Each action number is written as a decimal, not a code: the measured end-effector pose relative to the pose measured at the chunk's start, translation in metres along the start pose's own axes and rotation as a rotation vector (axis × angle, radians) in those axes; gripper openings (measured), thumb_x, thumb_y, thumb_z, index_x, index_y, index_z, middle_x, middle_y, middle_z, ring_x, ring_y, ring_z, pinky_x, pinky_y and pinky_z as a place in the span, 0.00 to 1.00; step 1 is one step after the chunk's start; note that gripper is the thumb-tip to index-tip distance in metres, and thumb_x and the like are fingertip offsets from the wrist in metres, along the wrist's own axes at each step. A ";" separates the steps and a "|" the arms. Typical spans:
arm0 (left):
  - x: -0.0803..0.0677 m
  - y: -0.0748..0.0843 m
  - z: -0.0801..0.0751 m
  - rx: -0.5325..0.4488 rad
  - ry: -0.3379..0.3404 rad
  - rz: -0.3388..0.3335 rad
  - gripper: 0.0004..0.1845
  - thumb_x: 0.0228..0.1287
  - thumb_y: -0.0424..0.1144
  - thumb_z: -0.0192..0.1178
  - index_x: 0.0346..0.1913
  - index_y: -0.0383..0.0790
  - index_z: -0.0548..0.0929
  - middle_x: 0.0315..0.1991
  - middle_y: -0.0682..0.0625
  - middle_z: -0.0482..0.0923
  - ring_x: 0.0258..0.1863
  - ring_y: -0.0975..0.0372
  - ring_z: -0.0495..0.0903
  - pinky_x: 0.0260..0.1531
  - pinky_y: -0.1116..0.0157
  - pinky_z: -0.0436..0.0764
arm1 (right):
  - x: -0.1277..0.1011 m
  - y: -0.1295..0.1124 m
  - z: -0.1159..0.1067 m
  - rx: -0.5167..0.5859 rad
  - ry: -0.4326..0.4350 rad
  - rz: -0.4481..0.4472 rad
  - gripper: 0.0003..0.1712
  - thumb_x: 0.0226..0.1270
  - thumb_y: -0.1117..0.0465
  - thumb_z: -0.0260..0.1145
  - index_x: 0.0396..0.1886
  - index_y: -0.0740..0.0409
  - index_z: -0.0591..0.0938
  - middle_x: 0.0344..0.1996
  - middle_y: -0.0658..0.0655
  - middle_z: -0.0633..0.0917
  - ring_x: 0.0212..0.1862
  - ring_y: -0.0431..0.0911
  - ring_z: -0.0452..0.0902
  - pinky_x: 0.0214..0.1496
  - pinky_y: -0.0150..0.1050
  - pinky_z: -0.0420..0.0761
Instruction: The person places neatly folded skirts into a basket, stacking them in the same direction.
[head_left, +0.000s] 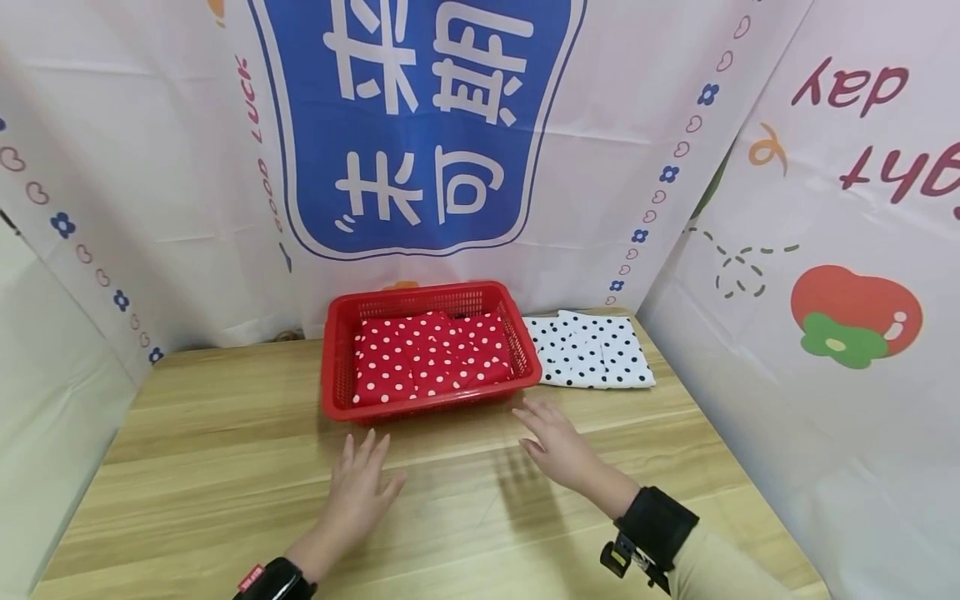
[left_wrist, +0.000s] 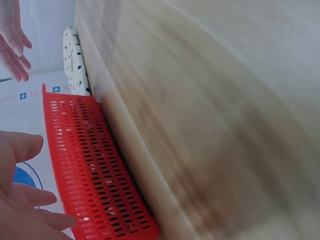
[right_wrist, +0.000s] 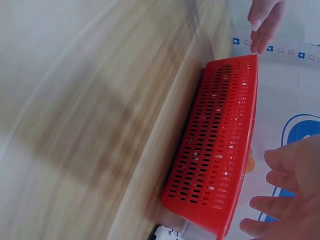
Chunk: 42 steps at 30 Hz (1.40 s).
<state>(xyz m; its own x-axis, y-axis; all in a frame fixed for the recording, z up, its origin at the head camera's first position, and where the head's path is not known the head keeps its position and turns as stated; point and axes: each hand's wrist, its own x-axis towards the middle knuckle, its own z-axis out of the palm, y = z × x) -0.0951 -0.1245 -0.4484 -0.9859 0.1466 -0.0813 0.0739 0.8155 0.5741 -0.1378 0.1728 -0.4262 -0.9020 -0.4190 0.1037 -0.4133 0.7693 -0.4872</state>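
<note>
A red plastic basket with perforated walls stands at the back of the wooden table. Inside it lies a folded red cloth with white polka dots. To its right, flat on the table, is a folded white cloth with black dots. My left hand, fingers spread and empty, hovers in front of the basket's left part. Near the basket's front right corner my right hand reaches forward, also holding nothing. Both wrist views show the basket's slotted side beside loosely extended fingers.
A printed white curtain with a blue panel hangs right behind the basket. Another printed sheet borders the table on the right, and a pale surface on the left. The wooden tabletop extends in front and to the left.
</note>
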 end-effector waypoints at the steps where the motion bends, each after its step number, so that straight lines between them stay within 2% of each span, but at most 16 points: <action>1: -0.001 -0.001 0.002 0.005 0.003 0.001 0.35 0.68 0.42 0.60 0.70 0.26 0.61 0.72 0.27 0.51 0.70 0.30 0.39 0.62 0.31 0.46 | -0.001 0.000 0.002 -0.003 0.000 0.001 0.26 0.64 0.68 0.65 0.62 0.69 0.74 0.65 0.72 0.69 0.67 0.69 0.60 0.68 0.63 0.60; 12: -0.013 -0.011 0.011 0.001 0.018 0.000 0.34 0.67 0.41 0.61 0.69 0.25 0.63 0.71 0.26 0.51 0.69 0.29 0.40 0.63 0.32 0.46 | -0.006 0.015 0.013 -0.014 0.038 0.021 0.26 0.62 0.70 0.66 0.61 0.71 0.74 0.63 0.73 0.71 0.64 0.68 0.64 0.67 0.62 0.62; 20: -0.019 -0.022 0.014 -0.032 -0.023 -0.069 0.33 0.69 0.41 0.59 0.69 0.23 0.63 0.72 0.26 0.48 0.70 0.30 0.36 0.63 0.32 0.43 | 0.002 0.043 0.017 -0.045 0.038 0.115 0.24 0.65 0.68 0.64 0.60 0.73 0.74 0.61 0.76 0.71 0.63 0.71 0.64 0.66 0.62 0.63; 24: -0.017 -0.025 0.011 -0.050 -0.035 -0.078 0.34 0.69 0.41 0.58 0.69 0.23 0.62 0.71 0.26 0.47 0.70 0.30 0.36 0.63 0.32 0.42 | 0.007 0.053 0.017 -0.069 0.036 0.154 0.24 0.66 0.67 0.63 0.60 0.73 0.74 0.61 0.77 0.71 0.63 0.71 0.64 0.66 0.63 0.63; 35: -0.008 -0.035 0.002 -0.039 0.001 -0.058 0.34 0.69 0.40 0.58 0.69 0.21 0.60 0.71 0.24 0.47 0.69 0.29 0.37 0.62 0.31 0.43 | 0.021 0.079 0.024 -0.080 0.017 0.250 0.27 0.68 0.64 0.60 0.63 0.74 0.71 0.63 0.77 0.68 0.64 0.71 0.62 0.67 0.61 0.61; 42: 0.001 -0.032 0.002 -0.022 0.018 -0.048 0.34 0.69 0.40 0.57 0.69 0.21 0.60 0.70 0.23 0.49 0.69 0.28 0.39 0.63 0.32 0.46 | 0.030 0.098 0.028 -0.155 0.032 0.241 0.27 0.69 0.64 0.59 0.62 0.75 0.70 0.62 0.79 0.68 0.63 0.72 0.63 0.65 0.63 0.64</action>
<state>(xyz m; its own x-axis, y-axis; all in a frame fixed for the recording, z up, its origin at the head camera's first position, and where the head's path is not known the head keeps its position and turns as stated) -0.0983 -0.1496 -0.4683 -0.9907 0.0975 -0.0947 0.0234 0.8087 0.5878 -0.2017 0.2225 -0.4956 -0.9790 -0.2016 0.0293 -0.1984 0.9106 -0.3625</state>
